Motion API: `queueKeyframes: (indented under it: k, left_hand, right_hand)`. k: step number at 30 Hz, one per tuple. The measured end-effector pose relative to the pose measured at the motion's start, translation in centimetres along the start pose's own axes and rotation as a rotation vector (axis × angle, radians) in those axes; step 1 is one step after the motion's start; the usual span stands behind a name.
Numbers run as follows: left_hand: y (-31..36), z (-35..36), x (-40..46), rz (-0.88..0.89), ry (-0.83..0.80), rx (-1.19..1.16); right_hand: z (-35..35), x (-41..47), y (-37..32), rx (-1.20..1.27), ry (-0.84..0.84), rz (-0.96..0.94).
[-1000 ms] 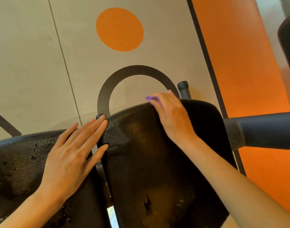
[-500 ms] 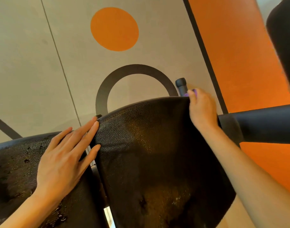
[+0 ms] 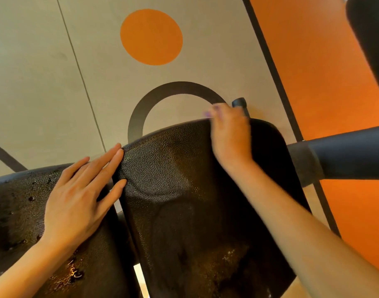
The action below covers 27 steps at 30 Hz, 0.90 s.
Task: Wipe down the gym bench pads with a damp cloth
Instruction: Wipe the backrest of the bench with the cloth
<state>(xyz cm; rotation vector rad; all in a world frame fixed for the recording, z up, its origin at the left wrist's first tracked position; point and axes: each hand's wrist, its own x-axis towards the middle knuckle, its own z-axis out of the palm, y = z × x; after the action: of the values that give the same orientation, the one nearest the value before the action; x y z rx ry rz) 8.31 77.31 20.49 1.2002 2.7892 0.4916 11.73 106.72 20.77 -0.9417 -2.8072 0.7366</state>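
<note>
Two black bench pads [image 3: 184,201] sat side by side over the floor. Left hand [image 3: 76,201] lay flat w/ fingers straight, bridging both pads. Right hand [image 3: 229,134], blurry, curled at the right pad's top edge, gripping a purple cloth [image 3: 210,111], barely visible.

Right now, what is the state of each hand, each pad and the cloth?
left hand: flat, fingers straight, resting across the two pads.
right hand: blurred, at the right pad's top edge, fingers curled on the cloth.
purple cloth: mostly hidden under the hand.
left pad: spotted with droplets.
right pad: mostly smooth, some droplets near the bottom.
</note>
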Motion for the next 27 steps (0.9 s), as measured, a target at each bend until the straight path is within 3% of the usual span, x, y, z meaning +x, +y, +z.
queueKeyframes:
  k: [2,3,7,10,16,20,24,27]
  left_hand:
    - [-0.1,0.0,-0.1,0.006,0.006,-0.006]
    - [-0.2,0.1,-0.1,0.007,0.013,-0.010]
    - [-0.3,0.0,-0.2,-0.003,-0.011,-0.029]
    - [-0.3,-0.4,-0.2,-0.027,-0.046,-0.051]
    - [-0.4,-1.1,-0.1,-0.030,-0.101,-0.141]
    - [0.3,-2.2,-1.8,0.025,-0.144,-0.138]
    - [3.1,-2.3,-5.9,0.136,-0.233,-0.152]
    - [4.8,-1.6,-8.4,0.191,-0.277,-0.153]
  right_hand:
    - [1.7,-1.7,-3.2,0.113,-0.108,-0.271]
    - [1.5,-1.7,-3.0,0.136,-0.125,-0.320]
    - [-2.2,0.3,3.7,0.048,-0.001,-0.037]
    - [-3.5,0.4,4.9,0.009,0.076,0.155]
    - [-3.4,-7.5,1.1,0.210,0.139,0.020]
    - [-3.0,-13.6,0.6,0.321,0.114,0.093]
    - [-2.5,-18.8,-0.1,0.255,0.070,0.087]
    - [-1.7,-20.3,-1.1,0.187,0.050,-0.020]
